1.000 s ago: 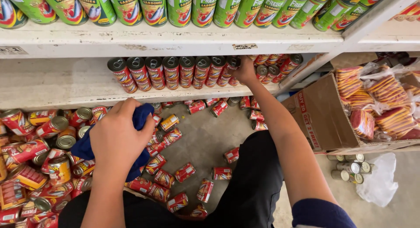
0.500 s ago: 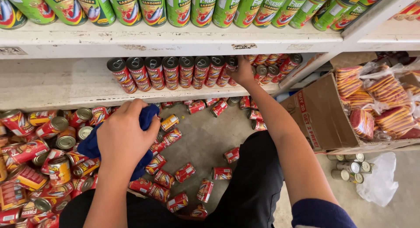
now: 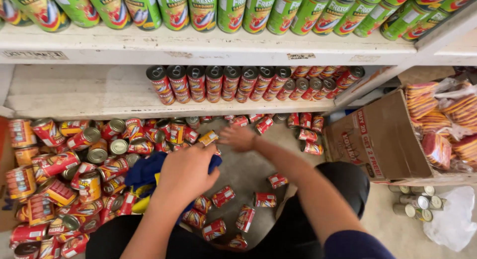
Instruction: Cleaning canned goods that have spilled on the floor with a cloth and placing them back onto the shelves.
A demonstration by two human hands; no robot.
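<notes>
- My left hand [image 3: 186, 172] is clamped, fingers curled, on a crumpled dark blue cloth [image 3: 146, 170] lying low over the floor among the loose cans.
- My right hand [image 3: 239, 138] hangs with fingers spread apart, holding nothing, just below the shelf edge and above the grey concrete floor [image 3: 243, 172].
- Just beside it lies a small red-labelled tin can [image 3: 208, 137] on its side.
- A neat row of red-labelled cans [image 3: 248, 82] lies on the white wooden shelf [image 3: 79, 92].
- An open brown cardboard box [image 3: 385, 139] stands to the right.
</notes>
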